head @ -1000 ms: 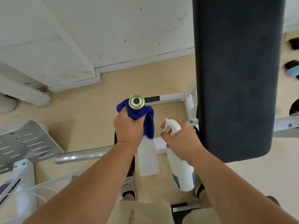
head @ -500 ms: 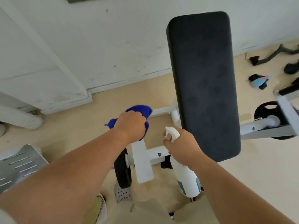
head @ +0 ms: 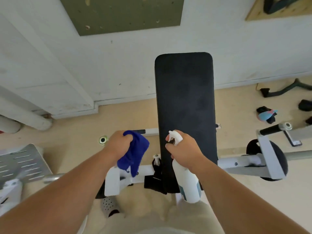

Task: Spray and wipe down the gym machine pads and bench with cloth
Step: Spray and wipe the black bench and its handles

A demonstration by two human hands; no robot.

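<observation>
Masking bench's (head: pixel 185 98) near corner: spray bottle (head: pixel 188 183)

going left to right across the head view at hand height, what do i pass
Perforated metal plate → green-ringed round cap → left hand gripping the blue cloth → right hand gripping the spray bottle → black weight plate. The bench pad overlaps the right hand, so it is left out.
</observation>
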